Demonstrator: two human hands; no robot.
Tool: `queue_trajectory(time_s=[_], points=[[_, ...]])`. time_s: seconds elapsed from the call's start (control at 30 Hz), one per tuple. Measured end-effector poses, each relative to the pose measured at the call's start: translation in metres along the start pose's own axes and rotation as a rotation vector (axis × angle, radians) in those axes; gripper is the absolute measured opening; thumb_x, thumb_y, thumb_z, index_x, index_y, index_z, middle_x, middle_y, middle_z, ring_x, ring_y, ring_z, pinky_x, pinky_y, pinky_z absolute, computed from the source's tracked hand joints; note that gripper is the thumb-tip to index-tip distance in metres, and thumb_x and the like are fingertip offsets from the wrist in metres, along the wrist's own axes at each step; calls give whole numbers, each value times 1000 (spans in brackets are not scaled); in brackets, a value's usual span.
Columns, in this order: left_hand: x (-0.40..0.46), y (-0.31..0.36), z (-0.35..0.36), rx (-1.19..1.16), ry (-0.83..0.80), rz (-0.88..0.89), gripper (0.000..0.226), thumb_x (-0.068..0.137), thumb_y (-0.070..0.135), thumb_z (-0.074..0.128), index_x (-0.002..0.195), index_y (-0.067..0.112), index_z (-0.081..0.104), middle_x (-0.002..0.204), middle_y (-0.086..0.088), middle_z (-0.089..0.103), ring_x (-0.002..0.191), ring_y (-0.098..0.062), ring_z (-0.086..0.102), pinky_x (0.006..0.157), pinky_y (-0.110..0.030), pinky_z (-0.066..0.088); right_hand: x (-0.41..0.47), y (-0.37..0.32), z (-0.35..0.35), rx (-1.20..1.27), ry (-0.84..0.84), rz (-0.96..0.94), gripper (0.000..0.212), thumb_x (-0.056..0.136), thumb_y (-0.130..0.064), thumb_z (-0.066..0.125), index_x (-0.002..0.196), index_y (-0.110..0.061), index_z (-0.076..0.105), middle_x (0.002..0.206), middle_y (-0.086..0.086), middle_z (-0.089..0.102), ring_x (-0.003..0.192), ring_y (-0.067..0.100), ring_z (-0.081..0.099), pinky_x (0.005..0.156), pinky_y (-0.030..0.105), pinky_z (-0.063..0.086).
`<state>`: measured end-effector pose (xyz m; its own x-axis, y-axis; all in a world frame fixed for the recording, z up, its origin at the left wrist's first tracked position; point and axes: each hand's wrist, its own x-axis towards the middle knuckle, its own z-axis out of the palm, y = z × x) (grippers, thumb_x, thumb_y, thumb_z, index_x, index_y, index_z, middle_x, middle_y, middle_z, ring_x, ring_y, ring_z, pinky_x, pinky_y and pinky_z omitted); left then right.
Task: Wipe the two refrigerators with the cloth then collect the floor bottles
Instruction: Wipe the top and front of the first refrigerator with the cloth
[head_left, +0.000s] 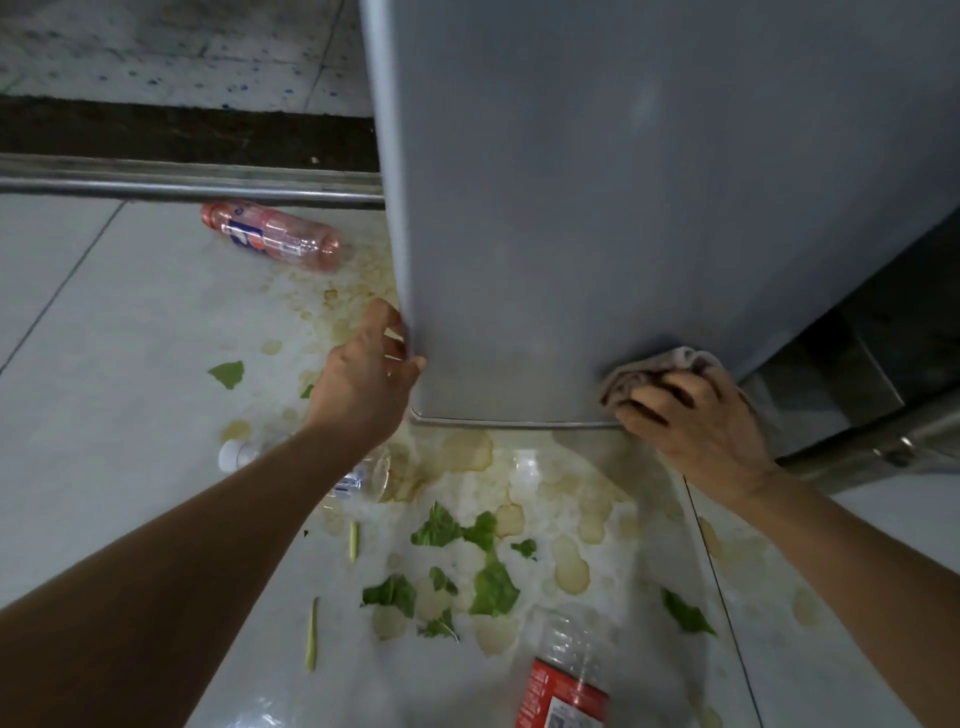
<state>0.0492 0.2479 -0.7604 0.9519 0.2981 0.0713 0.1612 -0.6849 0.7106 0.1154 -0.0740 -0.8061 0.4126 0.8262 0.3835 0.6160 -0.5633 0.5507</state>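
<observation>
A grey refrigerator (597, 218) is seen from above, its door face filling the upper right of the view, as a bunched pinkish-grey cloth (660, 371) is pressed against the door's lower right corner. The cloth is held under the right hand (696, 421), whose fingers are curled down over it in a closed grip. The left hand (371, 371) is placed at the door's lower left edge, partly open, with the thumb and fingertips touching the edge and nothing else held. Both forearms are bare.

To the right of the grey door, part of a darker steel-fronted unit (862, 395) is visible; whether it is the second refrigerator cannot be told.

The tiled floor (104, 338) below is marked with yellowish-brown spill stains (467, 449) and scattered torn green leaves (491, 587). Several plastic bottles are lying on their sides: a pink-tinted bottle with a blue label (272, 236) near the metal door track (182, 179) at the left, a clear bottle with a white cap (358, 475) partly hidden beneath the left forearm, another clear bottle (527, 467) just below the door's bottom edge, and a clear bottle with a red label (563, 675) at the bottom of the view. None of the bottles is touched by either hand.
</observation>
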Motion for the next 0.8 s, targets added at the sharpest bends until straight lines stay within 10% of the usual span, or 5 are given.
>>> queue_trajectory(time_s=[0.17, 0.53, 0.8], points=[[-1, -1, -1, 13, -9, 12, 26, 88, 16, 60, 108, 16, 42, 86, 8, 57, 77, -18, 57, 72, -29, 42, 34, -43, -4, 227, 149, 229, 26, 78, 0, 65, 97, -18, 67, 105, 7, 40, 84, 30, 41, 63, 37, 52], [0, -2, 0, 10, -7, -32, 24, 88, 20, 61, 104, 18, 43, 90, 6, 60, 81, -20, 58, 74, -33, 43, 22, -41, 11, 231, 103, 118, 47, 76, -7, 65, 115, -26, 48, 115, -2, 43, 100, 25, 44, 86, 42, 48], [-4, -2, 3, 1, 21, -11, 22, 88, 17, 61, 98, 20, 42, 86, 8, 59, 72, -9, 56, 71, -29, 38, -40, -19, 9, 448, -81, 921, 38, 70, -4, 76, 95, -16, 50, 112, 10, 39, 98, 30, 42, 64, 37, 55]])
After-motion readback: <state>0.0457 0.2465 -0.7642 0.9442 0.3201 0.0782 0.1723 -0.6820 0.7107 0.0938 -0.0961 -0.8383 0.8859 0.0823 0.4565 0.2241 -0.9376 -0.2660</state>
